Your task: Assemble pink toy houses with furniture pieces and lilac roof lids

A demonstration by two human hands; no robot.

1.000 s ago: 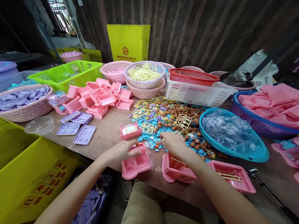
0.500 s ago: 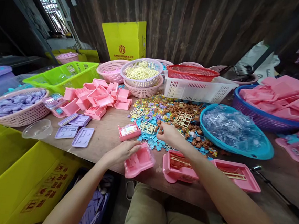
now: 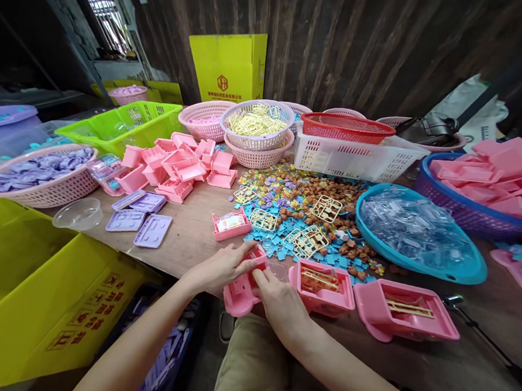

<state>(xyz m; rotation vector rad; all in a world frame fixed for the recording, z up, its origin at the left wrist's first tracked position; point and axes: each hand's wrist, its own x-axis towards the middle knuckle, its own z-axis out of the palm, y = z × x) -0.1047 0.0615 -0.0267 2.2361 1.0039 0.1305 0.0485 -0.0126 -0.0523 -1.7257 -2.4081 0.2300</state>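
My left hand (image 3: 223, 266) grips a pink plastic toy case (image 3: 236, 295) at the table's front edge, fingers across its far end. My right hand (image 3: 283, 303) is closed at the near right side of the case, fingertips at its hollow; any small piece in them is hidden. Just beyond is a small pink tray (image 3: 231, 224) with a printed packet in it. Beside my right hand stand two more pink cases, a nearer one (image 3: 331, 301) and a farther one (image 3: 372, 306), both with cream plastic frames inside. Loose brown pieces (image 3: 360, 251) and blue pieces (image 3: 279, 249) lie ahead.
A blue tray of clear plastic parts (image 3: 476, 272) stands at right, near a blue basket of pink parts (image 3: 427, 199). Pink drawers (image 3: 184, 168) and lilac panels (image 3: 153, 231) lie left. A yellow carton (image 3: 54, 300) stands below left. A metal rod (image 3: 480, 330) lies at right.
My right hand has come back from the loose brown pieces to the pink case. My left hand still holds the case. The whole view has shifted slightly.
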